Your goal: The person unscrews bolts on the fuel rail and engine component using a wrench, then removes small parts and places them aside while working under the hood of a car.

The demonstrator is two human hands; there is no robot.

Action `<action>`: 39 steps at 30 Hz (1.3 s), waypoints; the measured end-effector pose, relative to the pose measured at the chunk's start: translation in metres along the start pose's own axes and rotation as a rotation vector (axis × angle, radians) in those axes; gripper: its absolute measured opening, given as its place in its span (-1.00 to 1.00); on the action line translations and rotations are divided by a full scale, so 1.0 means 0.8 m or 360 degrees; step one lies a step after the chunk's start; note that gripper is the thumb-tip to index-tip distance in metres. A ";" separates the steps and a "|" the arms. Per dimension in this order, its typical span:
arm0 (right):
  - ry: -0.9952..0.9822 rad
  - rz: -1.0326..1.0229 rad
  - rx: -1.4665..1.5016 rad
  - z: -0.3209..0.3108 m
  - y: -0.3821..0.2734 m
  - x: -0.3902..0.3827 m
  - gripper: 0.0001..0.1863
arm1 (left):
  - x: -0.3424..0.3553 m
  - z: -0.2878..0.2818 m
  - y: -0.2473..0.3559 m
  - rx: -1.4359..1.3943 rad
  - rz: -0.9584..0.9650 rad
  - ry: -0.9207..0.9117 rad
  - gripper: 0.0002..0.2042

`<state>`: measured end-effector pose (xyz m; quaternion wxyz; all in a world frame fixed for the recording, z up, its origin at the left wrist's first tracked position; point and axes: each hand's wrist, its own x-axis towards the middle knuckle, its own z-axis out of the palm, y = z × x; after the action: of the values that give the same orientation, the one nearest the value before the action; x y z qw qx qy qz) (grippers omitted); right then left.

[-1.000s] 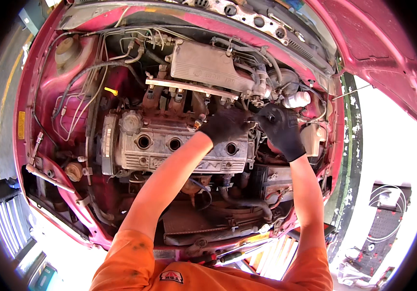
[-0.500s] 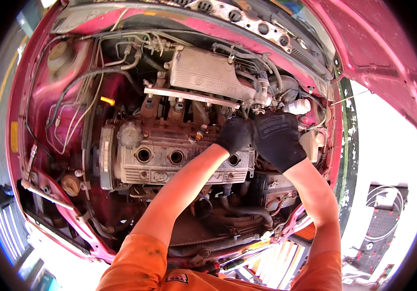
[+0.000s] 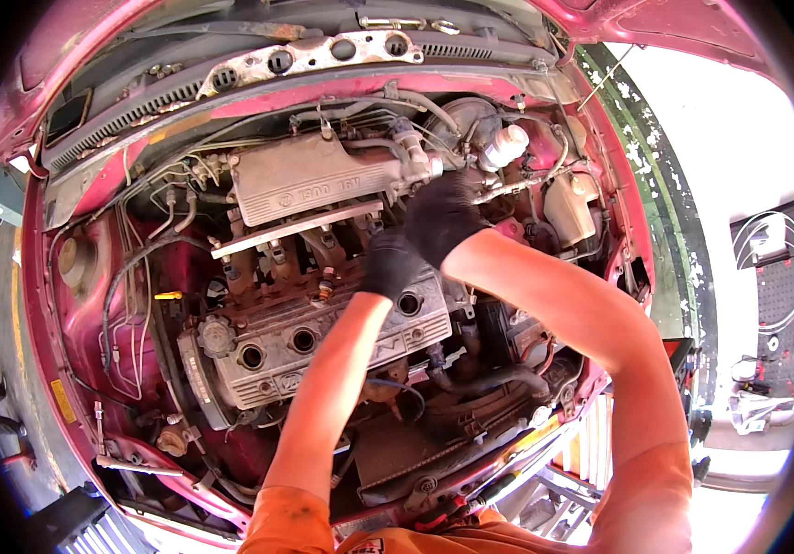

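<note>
My left hand (image 3: pixel 389 263), in a black glove, reaches with curled fingers to the engine just above the valve cover (image 3: pixel 341 355), at the right end of the fuel rail (image 3: pixel 258 240); what it grips is hidden. My right hand (image 3: pixel 443 217), also gloved, is above and beside it, bent over the hoses and fittings right of the intake manifold (image 3: pixel 290 171); its fingers are hidden behind the glove's back and blurred. Round open holes (image 3: pixel 303 340) show in the valve cover. A yellow dipstick handle (image 3: pixel 169 295) stands at the left.
A red car body surrounds the engine, with the raised hood (image 3: pixel 655 23) above. A removed gasket plate (image 3: pixel 314 55) lies along the cowl. A white-capped reservoir (image 3: pixel 508 143) is at the back right, a ratchet (image 3: pixel 138 466) on the left front edge, a black perforated board (image 3: pixel 775 295) far right.
The view has swung, bringing more of the cowl in. My right hand has turned and reaches further over toward the intake, its forearm now slanting across the engine; my left stays close beside it.
</note>
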<state>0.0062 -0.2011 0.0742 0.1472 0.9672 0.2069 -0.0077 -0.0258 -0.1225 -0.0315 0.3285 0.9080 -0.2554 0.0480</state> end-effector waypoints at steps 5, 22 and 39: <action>0.0252 -0.0274 0.0027 -0.082 -0.100 -0.048 -0.81 | -0.005 -0.003 -0.002 0.0028 -0.0035 0.0083 -0.70; -0.0102 -0.0408 -0.0314 -0.068 -0.017 -0.075 -0.88 | -0.003 0.008 0.000 -0.0538 -0.0090 0.0088 -0.73; -0.0433 -0.0175 -0.0029 0.021 -0.022 -0.033 -0.80 | -0.021 -0.050 -0.022 0.0167 -0.0287 -0.0216 -0.64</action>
<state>-0.0245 -0.2010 0.0554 0.1820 0.9430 0.2378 -0.1450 -0.0285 -0.0788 -0.0146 0.2655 0.9444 -0.1916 -0.0300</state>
